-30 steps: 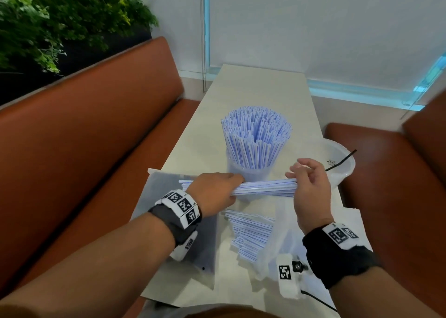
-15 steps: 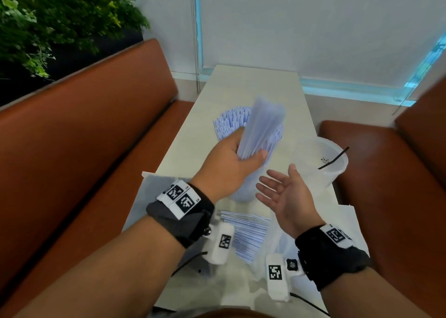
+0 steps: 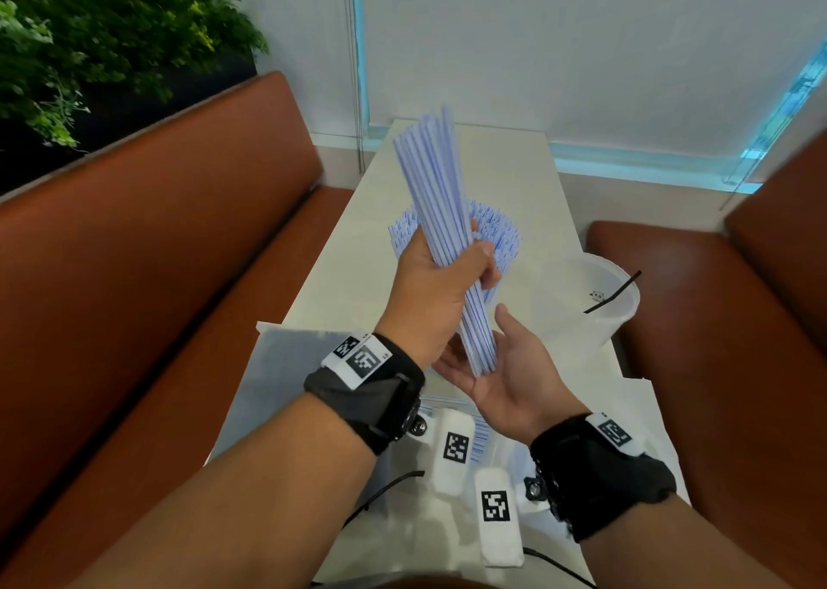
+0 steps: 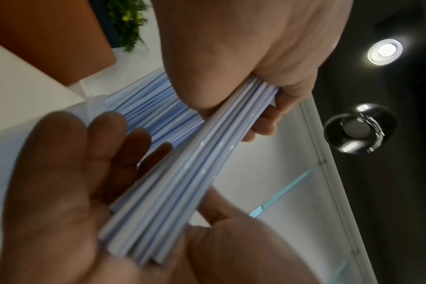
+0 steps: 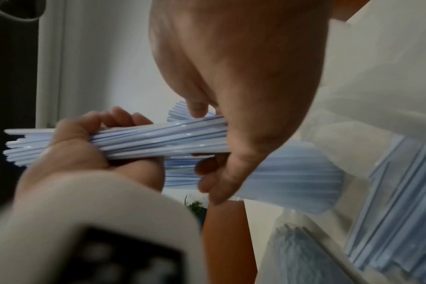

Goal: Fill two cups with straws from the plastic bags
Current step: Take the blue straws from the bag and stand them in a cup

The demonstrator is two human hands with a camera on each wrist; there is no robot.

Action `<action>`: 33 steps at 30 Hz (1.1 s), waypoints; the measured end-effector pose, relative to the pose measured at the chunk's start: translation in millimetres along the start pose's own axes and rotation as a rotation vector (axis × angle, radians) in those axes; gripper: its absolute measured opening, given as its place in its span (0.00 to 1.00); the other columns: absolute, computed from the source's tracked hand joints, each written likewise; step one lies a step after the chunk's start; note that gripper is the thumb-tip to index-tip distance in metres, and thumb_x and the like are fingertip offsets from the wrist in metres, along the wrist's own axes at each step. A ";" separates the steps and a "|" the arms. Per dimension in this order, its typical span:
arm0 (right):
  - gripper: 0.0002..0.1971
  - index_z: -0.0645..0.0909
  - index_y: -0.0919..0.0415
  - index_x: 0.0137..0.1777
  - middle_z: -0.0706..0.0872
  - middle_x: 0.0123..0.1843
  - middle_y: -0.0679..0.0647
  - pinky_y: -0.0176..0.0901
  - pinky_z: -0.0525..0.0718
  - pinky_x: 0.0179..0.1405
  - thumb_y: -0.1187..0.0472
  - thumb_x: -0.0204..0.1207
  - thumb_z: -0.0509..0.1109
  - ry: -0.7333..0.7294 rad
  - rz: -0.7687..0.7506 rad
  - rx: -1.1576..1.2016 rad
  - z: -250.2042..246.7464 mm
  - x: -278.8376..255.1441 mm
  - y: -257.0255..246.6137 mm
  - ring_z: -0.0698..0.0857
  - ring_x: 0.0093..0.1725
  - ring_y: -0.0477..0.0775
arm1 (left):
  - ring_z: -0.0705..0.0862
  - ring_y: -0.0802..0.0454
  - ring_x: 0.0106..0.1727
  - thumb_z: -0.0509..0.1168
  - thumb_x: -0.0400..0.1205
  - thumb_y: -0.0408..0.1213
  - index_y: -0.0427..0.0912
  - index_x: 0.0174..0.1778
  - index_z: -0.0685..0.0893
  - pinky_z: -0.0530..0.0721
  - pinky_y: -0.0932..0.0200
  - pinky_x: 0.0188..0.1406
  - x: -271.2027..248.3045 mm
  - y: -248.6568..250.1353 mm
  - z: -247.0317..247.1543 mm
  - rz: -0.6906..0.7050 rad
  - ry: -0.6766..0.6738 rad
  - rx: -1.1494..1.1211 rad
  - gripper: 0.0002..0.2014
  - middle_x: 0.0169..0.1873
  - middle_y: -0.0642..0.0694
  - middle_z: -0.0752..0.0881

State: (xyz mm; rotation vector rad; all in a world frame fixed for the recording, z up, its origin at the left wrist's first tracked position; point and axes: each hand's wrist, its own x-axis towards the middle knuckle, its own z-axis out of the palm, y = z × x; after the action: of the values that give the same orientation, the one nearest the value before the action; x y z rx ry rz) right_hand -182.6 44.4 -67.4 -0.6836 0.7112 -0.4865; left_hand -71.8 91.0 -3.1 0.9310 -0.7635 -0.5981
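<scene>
Orange benches flank the pale table (image 3: 505,177). Beyond the left hand (image 3: 429,293), one cup (image 3: 496,239) already brims with straws; right of it the second cup (image 3: 595,306) looks empty. That hand grips a straw bundle (image 3: 443,212), ends resting in the spread right hand (image 3: 501,382). Roughly halfway, I judge.

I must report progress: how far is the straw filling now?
One cup already stands packed with straws. In hand: the left hand grips a bundle, its lower ends on the open right hand. Left: the second cup looks empty, and the bag still holds straws.
</scene>
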 end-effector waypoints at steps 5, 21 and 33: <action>0.13 0.87 0.55 0.59 0.91 0.57 0.54 0.47 0.88 0.51 0.52 0.77 0.71 -0.052 -0.408 -0.421 -8.2 2.1 0.6 0.88 0.55 0.51 | 0.83 0.46 0.30 0.69 0.80 0.29 0.56 0.44 0.85 0.86 0.46 0.40 -2.7 -0.3 -5.2 -0.014 0.063 0.001 0.13 0.31 0.47 0.83; 0.19 0.74 0.37 0.58 0.83 0.49 0.39 0.41 0.82 0.47 0.44 0.71 0.78 -0.153 -0.395 -1.518 -13.0 6.6 10.5 0.82 0.46 0.40 | 0.82 0.44 0.31 0.68 0.81 0.31 0.45 0.40 0.83 0.85 0.54 0.37 -0.8 33.3 -25.8 -0.023 -0.038 0.163 0.05 0.30 0.42 0.82; 0.08 0.70 0.42 0.58 0.78 0.42 0.43 0.46 0.70 0.35 0.44 0.83 0.60 0.161 -0.548 -1.767 -18.9 42.5 -17.3 0.79 0.43 0.53 | 0.79 0.47 0.29 0.65 0.84 0.23 0.38 0.45 0.76 0.82 0.51 0.34 52.1 58.1 -24.9 0.016 0.103 0.115 0.07 0.29 0.44 0.79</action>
State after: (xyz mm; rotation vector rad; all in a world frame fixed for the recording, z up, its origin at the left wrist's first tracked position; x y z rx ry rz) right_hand -171.2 -1.0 -83.7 -2.5587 1.0175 -0.2959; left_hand -13.5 92.1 54.5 1.0525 -0.7184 -0.4923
